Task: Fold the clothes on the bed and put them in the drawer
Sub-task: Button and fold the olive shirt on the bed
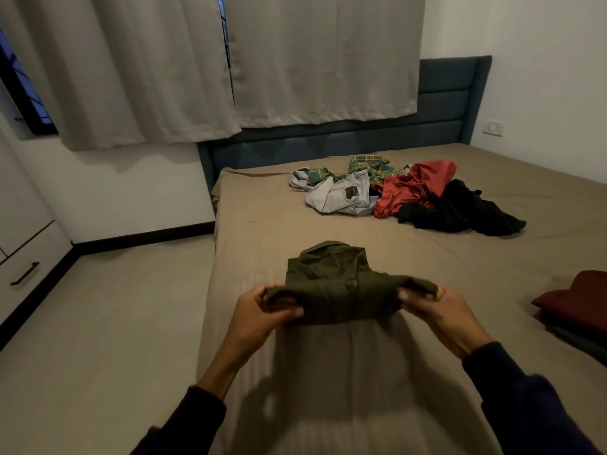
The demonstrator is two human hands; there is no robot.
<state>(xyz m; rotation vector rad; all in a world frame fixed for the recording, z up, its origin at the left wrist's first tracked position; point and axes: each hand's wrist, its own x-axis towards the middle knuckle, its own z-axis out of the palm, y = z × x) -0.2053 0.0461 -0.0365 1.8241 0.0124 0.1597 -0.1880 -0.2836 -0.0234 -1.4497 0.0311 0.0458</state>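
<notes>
- The olive shirt (331,284) lies mid-fold on the bed (262,218), its near part lifted, its collar end resting flat.
- The left hand (262,310) pinches the left corner of the raised edge; the right hand (433,307) pinches the right corner.
- Best to carry both corners forward level, lay the edge square on the collar end, then smooth it.
- The unfolded pile (404,192) waits beyond; a folded maroon garment (578,300) lies right.

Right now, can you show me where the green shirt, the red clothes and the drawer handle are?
green shirt (331,290), head view, middle of the folded front.
red clothes (410,188), head view, middle of the crumpled fabric in the pile.
drawer handle (24,274), head view, middle of the dark bar.
</notes>
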